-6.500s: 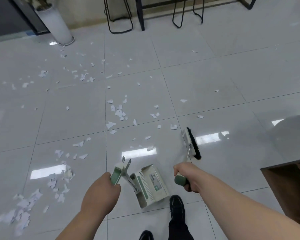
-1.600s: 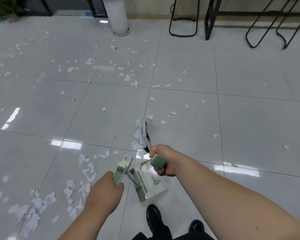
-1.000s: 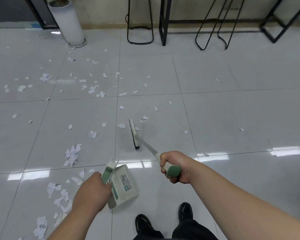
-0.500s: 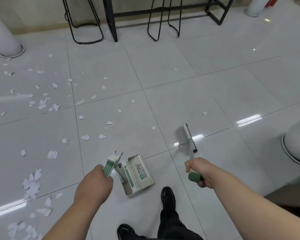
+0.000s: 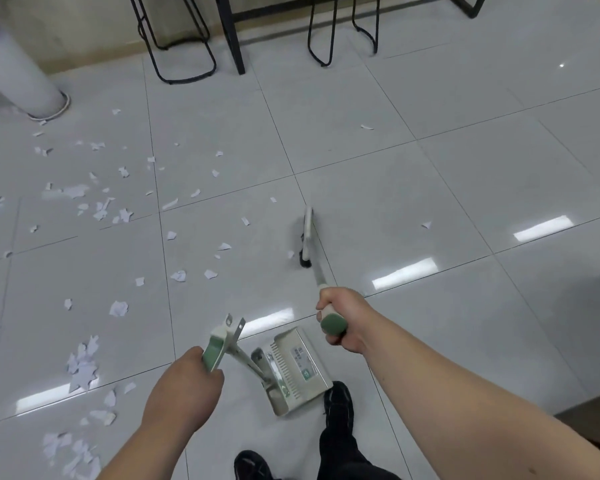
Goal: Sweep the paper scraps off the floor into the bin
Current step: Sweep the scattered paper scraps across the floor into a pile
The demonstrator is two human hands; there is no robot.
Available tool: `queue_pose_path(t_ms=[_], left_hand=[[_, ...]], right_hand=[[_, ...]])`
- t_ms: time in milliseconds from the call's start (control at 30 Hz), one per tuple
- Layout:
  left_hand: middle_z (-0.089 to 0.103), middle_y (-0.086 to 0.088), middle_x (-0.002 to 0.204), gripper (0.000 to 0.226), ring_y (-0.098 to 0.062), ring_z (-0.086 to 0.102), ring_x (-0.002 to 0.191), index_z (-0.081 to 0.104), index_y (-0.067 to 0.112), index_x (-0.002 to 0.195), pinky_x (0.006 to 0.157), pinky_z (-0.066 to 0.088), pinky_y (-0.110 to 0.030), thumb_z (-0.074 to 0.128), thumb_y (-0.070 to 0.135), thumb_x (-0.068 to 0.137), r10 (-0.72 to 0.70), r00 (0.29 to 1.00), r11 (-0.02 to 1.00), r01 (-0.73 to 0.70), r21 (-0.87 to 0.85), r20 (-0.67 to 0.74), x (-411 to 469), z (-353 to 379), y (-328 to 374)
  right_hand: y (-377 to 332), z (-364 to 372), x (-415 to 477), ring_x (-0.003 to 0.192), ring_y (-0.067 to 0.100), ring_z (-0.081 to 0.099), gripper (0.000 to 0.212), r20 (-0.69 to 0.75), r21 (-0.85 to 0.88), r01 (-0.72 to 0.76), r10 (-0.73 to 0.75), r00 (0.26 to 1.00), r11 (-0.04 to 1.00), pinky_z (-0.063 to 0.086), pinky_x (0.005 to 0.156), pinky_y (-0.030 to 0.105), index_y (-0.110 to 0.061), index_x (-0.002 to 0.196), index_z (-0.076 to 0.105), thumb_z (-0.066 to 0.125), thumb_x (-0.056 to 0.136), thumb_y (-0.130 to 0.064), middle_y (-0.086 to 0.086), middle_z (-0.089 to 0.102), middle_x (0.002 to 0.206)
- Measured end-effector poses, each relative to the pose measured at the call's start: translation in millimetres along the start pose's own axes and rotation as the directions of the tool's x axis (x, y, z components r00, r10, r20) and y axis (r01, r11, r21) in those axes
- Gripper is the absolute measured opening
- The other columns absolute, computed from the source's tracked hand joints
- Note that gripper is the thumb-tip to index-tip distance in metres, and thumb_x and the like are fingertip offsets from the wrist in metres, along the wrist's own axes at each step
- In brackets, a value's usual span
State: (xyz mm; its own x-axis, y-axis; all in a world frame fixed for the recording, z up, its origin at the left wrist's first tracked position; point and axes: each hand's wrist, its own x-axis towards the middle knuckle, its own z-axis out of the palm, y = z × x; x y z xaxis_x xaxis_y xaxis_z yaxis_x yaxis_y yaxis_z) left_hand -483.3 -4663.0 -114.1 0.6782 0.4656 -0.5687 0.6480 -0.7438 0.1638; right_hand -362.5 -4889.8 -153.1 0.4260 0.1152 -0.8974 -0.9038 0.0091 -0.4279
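Swung left since the earlier frame, the broom (image 5: 307, 237) now rests its head on the floor (image 5: 430, 188) just right of the nearest paper scraps (image 5: 224, 246), its handle wrapped by the right hand (image 5: 343, 317). The left hand (image 5: 184, 386) grips the handle of the dustpan (image 5: 293, 370), which looks nearly empty. A brisk stroke could scatter light scraps past the pan. No bin is clearly visible.

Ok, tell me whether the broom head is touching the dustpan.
Apart. The head view shows the broom head well ahead of the dustpan, with bare floor between them.
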Motion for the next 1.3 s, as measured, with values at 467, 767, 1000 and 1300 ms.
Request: queue_pose_path(t_ms=[467, 767, 1000, 1300], left_hand=[[0.06, -0.003, 0.074, 0.011, -0.022, 0.057, 0.068, 0.048, 0.014, 0.08, 0.056, 0.039, -0.03, 0.05, 0.019, 0.089, 0.027, 0.999, 0.998, -0.024, 0.061, -0.045, 5.5, 4.1, 52.6], [0.059, -0.006, 0.074, 0.011, -0.024, 0.054, 0.064, 0.046, 0.012, 0.081, 0.056, 0.037, -0.03, 0.048, 0.017, 0.091, 0.099, 0.992, 0.991, -0.092, 0.096, -0.075, 27.7, -7.3, 87.0], [0.059, -0.008, 0.073, 0.011, -0.026, 0.054, 0.065, 0.047, 0.01, 0.081, 0.057, 0.038, -0.031, 0.049, 0.017, 0.09, 0.141, 0.987, 0.989, -0.137, 0.06, -0.081, 75.5, -32.3, 91.6], [0.058, -0.008, 0.074, 0.013, -0.024, 0.051, 0.063, 0.049, 0.008, 0.081, 0.055, 0.035, -0.03, 0.052, 0.018, 0.089, 0.186, 0.982, 0.983, -0.186, 0.009, -0.021, 163.6, -83.4, 85.8]], right_hand=[[4.9, -56.2, -20.5, 0.066, 0.026, 0.049, 0.031, -0.084, -0.162, 0.026, -0.04, 0.996, 0.986, 0.035, 0.047, 0.02, -0.016, 0.102, 0.054, 0.058, 0.072, -0.007, 0.013, 0.053, 0.094], [-6.7, -69.2, -29.2, 0.05, 0.017, 0.033, 0.015, -0.155, 0.087, -0.076, 0.089, 0.984, 0.993, 0.024, 0.045, 0.016, -0.019, 0.075, 0.05, 0.052, 0.08, -0.005, 0.004, 0.045, 0.067], [-26.5, -7.9, -9.9, 0.045, 0.018, 0.044, 0.013, -0.042, 0.16, -0.049, 0.057, 0.997, 0.986, 0.028, 0.046, 0.02, -0.015, 0.083, 0.057, 0.054, 0.078, -0.004, 0.008, 0.054, 0.069], [-103.3, 88.1, 32.3, 0.053, 0.02, 0.048, 0.024, 0.015, 0.033, 0.044, -0.045, 0.999, 0.998, 0.034, 0.05, 0.021, -0.018, 0.091, 0.055, 0.058, 0.07, -0.007, 0.012, 0.054, 0.082]])
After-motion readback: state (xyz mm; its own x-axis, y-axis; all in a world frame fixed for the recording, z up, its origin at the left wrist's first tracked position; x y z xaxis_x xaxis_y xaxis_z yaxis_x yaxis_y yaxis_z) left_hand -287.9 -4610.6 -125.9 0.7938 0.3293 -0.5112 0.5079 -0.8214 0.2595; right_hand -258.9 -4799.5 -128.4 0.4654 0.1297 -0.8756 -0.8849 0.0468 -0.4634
